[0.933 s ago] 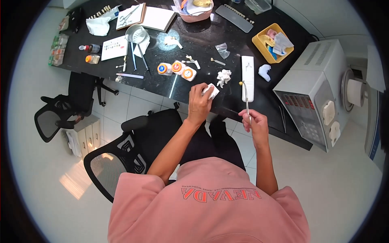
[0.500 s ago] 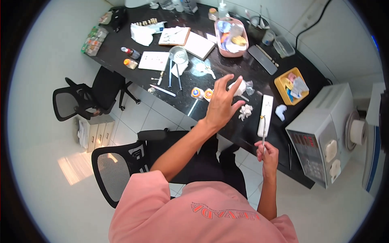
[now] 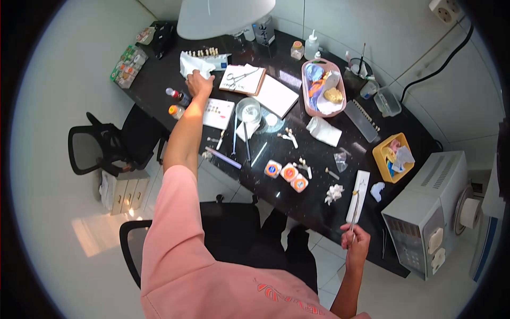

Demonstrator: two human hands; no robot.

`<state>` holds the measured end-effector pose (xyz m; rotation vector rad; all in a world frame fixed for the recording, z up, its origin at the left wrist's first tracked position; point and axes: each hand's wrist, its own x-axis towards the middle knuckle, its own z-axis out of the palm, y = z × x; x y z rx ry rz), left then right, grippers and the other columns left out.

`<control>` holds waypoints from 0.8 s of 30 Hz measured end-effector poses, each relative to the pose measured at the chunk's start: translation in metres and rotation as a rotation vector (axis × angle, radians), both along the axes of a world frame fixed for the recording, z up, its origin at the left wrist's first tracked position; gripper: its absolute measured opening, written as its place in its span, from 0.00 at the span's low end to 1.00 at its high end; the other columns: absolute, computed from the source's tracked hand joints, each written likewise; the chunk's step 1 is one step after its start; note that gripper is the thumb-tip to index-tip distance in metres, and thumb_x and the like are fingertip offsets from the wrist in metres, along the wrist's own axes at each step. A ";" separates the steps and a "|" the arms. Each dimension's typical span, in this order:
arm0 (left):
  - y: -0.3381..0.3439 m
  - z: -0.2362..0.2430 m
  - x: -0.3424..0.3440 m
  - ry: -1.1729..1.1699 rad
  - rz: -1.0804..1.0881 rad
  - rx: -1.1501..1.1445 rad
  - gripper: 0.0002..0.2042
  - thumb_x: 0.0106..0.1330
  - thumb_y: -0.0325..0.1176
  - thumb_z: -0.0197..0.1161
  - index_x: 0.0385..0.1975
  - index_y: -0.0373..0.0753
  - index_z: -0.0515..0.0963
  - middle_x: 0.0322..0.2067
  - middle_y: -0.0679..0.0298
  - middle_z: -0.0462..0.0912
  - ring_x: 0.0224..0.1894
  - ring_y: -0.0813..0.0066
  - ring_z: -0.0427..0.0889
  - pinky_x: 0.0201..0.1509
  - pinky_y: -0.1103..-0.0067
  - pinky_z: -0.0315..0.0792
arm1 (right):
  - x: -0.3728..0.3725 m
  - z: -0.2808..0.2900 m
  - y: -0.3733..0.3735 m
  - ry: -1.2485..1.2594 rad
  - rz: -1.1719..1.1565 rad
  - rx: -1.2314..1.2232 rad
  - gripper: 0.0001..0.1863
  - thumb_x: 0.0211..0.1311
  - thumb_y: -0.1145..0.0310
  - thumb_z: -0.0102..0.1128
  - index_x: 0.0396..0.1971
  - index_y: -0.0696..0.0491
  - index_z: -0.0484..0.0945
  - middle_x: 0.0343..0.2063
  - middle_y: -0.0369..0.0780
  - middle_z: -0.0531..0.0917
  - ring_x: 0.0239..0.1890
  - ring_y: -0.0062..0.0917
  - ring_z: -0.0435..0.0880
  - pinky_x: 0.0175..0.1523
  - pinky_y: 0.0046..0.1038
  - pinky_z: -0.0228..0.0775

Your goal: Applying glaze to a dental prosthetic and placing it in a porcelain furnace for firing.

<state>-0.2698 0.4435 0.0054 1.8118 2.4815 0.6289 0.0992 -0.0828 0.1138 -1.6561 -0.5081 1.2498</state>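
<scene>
My left hand [image 3: 199, 83] stretches far across the black desk [image 3: 159, 85] to its back left, fingers closed on the edge of a crumpled white tissue [image 3: 188, 64] beside a row of small tooth models. My right hand [image 3: 356, 245] stays near the desk's front edge, shut on a thin metal-tipped instrument [image 3: 354, 210] that points up over a long white tray [image 3: 363, 183]. A small crumpled white wad [image 3: 333, 194] lies just left of that tray.
Three round orange-topped jars [image 3: 287, 173] sit mid-desk, with a glass dish [image 3: 248, 110], a notepad with forceps [image 3: 241, 80], a pink basket [image 3: 322, 87] and a yellow box [image 3: 393, 157]. A grey benchtop oven [image 3: 425, 212] stands right. A white lamp shade [image 3: 226, 16] hangs above. Black chairs [image 3: 101, 149] stand left.
My left arm has swung from the desk's middle out to the far back left, onto the white tissue. My right hand has kept the thin instrument near the white tray.
</scene>
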 end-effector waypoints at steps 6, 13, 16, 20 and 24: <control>0.016 0.003 -0.013 -0.030 -0.041 0.169 0.16 0.60 0.37 0.62 0.45 0.37 0.76 0.46 0.42 0.78 0.51 0.43 0.76 0.56 0.60 0.70 | -0.012 -0.006 0.020 0.035 -0.031 -0.023 0.15 0.62 0.66 0.57 0.33 0.65 0.77 0.15 0.31 0.69 0.15 0.12 0.64 0.20 0.16 0.53; -0.022 0.065 -0.066 -0.803 0.013 0.608 0.11 0.66 0.29 0.52 0.43 0.30 0.71 0.39 0.49 0.81 0.40 0.59 0.83 0.44 0.68 0.76 | -0.012 -0.003 0.014 0.079 0.001 -0.019 0.21 0.58 0.57 0.63 0.32 0.65 0.78 0.14 0.32 0.70 0.15 0.13 0.66 0.21 0.16 0.54; -0.075 0.095 -0.043 -1.174 -0.223 0.490 0.12 0.69 0.32 0.58 0.46 0.31 0.73 0.41 0.59 0.81 0.41 0.74 0.82 0.44 0.77 0.76 | -0.008 -0.012 0.006 0.100 -0.015 -0.038 0.21 0.56 0.57 0.66 0.33 0.64 0.80 0.15 0.31 0.71 0.16 0.12 0.67 0.22 0.17 0.54; -0.167 0.149 -0.011 -1.193 -0.314 0.169 0.21 0.66 0.36 0.66 0.53 0.32 0.71 0.45 0.60 0.81 0.45 0.74 0.82 0.49 0.76 0.76 | -0.004 -0.009 0.003 0.168 0.018 0.024 0.14 0.58 0.64 0.66 0.35 0.61 0.81 0.17 0.29 0.72 0.18 0.09 0.66 0.23 0.15 0.54; -0.275 0.188 0.029 -1.021 -0.321 0.060 0.23 0.65 0.38 0.68 0.54 0.31 0.72 0.46 0.59 0.81 0.47 0.71 0.82 0.52 0.76 0.75 | 0.007 -0.009 0.002 0.191 0.096 0.000 0.10 0.58 0.70 0.67 0.36 0.59 0.81 0.19 0.29 0.74 0.20 0.07 0.66 0.24 0.15 0.55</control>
